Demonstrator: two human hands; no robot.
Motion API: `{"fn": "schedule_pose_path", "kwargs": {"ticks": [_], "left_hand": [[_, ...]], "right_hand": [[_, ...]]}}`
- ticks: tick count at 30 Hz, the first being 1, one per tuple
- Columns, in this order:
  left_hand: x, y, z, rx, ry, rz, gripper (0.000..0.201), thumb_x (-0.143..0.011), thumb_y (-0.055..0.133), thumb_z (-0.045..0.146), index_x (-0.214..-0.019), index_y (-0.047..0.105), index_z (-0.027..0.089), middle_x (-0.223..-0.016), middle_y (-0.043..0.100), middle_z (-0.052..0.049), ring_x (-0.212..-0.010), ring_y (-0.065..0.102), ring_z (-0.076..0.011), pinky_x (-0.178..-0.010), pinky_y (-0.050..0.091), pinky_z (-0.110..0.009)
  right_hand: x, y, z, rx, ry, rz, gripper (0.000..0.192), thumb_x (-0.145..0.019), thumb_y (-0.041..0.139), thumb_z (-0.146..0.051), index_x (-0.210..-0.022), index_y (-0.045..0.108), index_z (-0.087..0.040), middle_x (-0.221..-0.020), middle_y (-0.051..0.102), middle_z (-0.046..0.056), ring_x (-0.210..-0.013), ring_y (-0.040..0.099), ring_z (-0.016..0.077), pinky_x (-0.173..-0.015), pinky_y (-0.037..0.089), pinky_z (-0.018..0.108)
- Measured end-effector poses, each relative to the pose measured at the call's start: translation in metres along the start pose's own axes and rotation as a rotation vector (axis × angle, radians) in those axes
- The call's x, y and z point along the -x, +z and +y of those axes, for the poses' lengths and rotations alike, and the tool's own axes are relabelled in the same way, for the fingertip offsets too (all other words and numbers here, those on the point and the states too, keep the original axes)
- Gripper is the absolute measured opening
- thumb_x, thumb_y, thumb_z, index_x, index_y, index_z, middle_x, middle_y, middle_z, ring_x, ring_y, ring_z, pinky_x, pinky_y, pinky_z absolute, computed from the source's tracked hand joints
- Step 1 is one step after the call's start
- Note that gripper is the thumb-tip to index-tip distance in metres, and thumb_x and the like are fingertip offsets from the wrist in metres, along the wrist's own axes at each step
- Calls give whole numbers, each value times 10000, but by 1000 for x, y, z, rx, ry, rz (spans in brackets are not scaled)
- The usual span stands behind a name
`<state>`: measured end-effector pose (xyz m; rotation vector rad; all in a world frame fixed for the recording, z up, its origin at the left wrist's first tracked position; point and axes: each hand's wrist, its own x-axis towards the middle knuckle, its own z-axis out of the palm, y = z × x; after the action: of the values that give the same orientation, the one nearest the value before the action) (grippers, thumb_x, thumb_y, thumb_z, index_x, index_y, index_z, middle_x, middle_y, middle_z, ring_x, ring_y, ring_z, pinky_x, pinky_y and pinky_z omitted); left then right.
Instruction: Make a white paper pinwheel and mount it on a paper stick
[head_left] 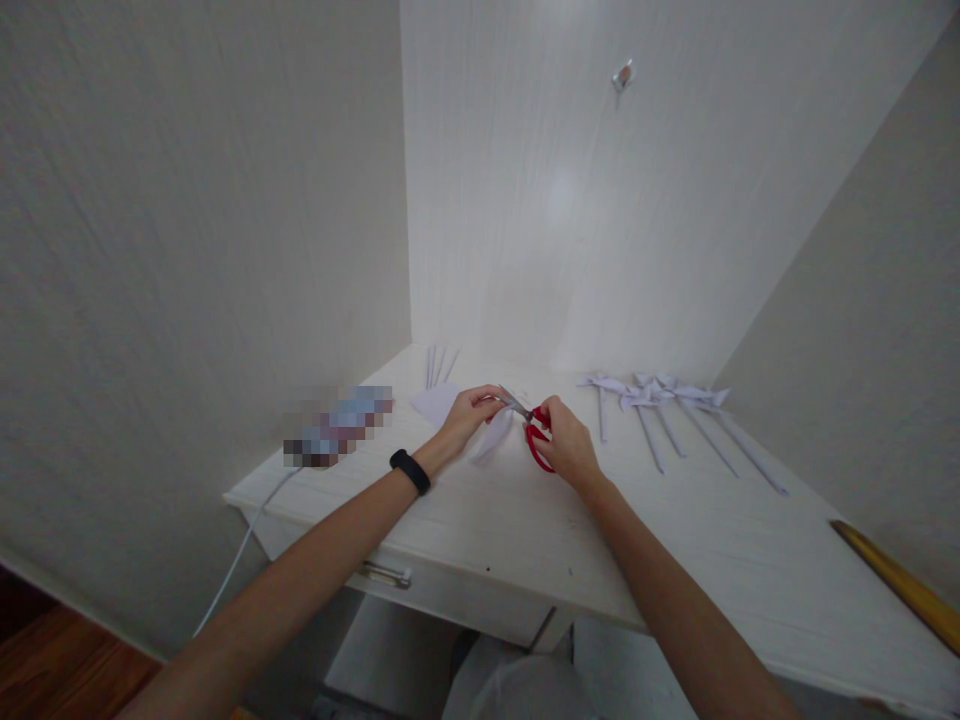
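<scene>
Scissors [529, 414] are gripped above the desk [480, 520] by the fingers of your right hand [568, 437], presumably for control; the fingers of your left hand [472, 412] seem to pinch the white paper [491, 438] beside the blades [515, 401], likely keeping its edge steady.

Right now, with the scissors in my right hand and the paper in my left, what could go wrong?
The blades of the red-handled scissors in your right hand sit close to the fingers of your left hand, so a slip might nick them. The white paper you're holding looks thin and curved, so a cut could wander. The white cord trails off the desk near your left forearm in this view, so it might snag.
</scene>
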<state>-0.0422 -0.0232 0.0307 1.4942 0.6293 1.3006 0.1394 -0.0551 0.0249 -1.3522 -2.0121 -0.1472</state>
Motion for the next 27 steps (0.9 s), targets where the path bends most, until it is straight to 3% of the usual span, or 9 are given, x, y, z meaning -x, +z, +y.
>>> {"fn": "schedule_pose_path", "kwargs": {"ticks": [21,27], "left_hand": [[2,0,0,26,-38,19,184,-674,650,291,-768,638,133,-660,564,3,-587,464,-90,-554,317,-218],[1,3,3,15,19,61,163,-642,679,265,-730,646,132,-700,588,-7,-656,493,-102,-615,357,-226]], "right_hand": [[-2,-1,-1,5,-5,1,134,-735,478,-255,-817,378,-218,-741,531,12,-628,469,154,-574,313,250],[0,0,1,12,16,-13,137,-746,484,-284,-825,394,-219,-711,538,1,-605,476,148,-551,294,241]]}}
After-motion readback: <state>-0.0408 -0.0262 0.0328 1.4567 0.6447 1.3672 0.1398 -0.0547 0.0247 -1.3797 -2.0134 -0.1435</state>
